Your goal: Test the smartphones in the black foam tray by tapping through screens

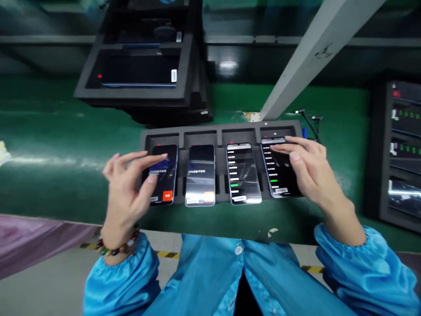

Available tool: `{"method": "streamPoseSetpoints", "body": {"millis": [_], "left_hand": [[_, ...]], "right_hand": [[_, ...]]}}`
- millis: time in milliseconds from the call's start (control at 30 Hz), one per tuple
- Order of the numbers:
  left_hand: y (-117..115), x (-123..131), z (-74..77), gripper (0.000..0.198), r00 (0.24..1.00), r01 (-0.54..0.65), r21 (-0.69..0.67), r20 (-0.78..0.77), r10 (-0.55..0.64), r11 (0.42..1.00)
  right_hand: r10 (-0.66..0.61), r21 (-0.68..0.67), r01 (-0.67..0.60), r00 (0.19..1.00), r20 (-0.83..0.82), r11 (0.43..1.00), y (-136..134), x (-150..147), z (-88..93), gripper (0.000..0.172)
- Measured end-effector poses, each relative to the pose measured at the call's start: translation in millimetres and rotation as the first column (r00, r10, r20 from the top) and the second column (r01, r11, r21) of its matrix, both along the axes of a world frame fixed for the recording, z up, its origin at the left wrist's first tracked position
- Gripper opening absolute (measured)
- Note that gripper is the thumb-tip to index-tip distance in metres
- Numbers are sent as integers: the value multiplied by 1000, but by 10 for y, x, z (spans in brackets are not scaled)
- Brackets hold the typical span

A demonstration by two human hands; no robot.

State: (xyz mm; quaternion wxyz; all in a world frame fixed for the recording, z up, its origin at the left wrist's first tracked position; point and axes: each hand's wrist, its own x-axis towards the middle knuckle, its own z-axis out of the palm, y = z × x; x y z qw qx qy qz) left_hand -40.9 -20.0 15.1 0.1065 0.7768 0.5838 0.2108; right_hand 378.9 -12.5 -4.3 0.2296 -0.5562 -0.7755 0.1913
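Observation:
Several smartphones lie face up in a row on a black foam tray. My left hand hovers over the leftmost phone, its fingers apart and index finger stretched across the dark screen, which has a red button. Beside it, the second phone shows white text and an orange patch. The third phone displays a list with one green line. On the right, my right hand is over the fourth phone, fingers spread and reaching the top of a similar list. Whether the fingertips touch the glass, I cannot tell.
Stacked black trays holding phones stand at the back left. Another tray of phones sits at the far right. A grey metal post slants up behind the row, with cable ends near its base. The tabletop is green.

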Motion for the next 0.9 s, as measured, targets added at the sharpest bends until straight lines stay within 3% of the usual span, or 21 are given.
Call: {"method": "streamPoseSetpoints", "body": {"millis": [100,233,300,400,500,567,700,800,900], "left_hand": [[-23,-108,-52,38,991,-123,96,73,116,988],[-33,-226,-133,39,977,-191,111,119,178,975],[-40,-275,-171,40,966,-240,99,128,227,966],[-39,-308,-197,42,944,-309,103,149,293,945],[-15,-233,-131,42,946,-309,111,140,293,945],[2,-112,-37,41,957,-272,120,136,256,955],[-11,201,170,42,968,-200,147,180,172,969],[-47,404,270,44,962,-189,161,227,150,969],[-33,578,364,40,968,-128,134,232,95,983]], "right_hand": [[-146,16,146,989,-26,989,-103,230,-43,47],[-124,-25,124,992,-20,992,-175,329,-96,46],[-192,-8,192,978,-84,981,-125,424,-99,47],[-457,55,471,873,-169,880,123,755,-123,49],[-674,16,675,738,-37,738,548,1149,-246,45],[-705,-102,705,708,50,701,836,1312,-354,54],[-694,-193,683,720,12,705,1119,1427,-414,61],[-687,-182,668,722,-77,722,955,1626,-248,65],[-672,-56,672,729,-126,739,523,2051,15,78]]}}
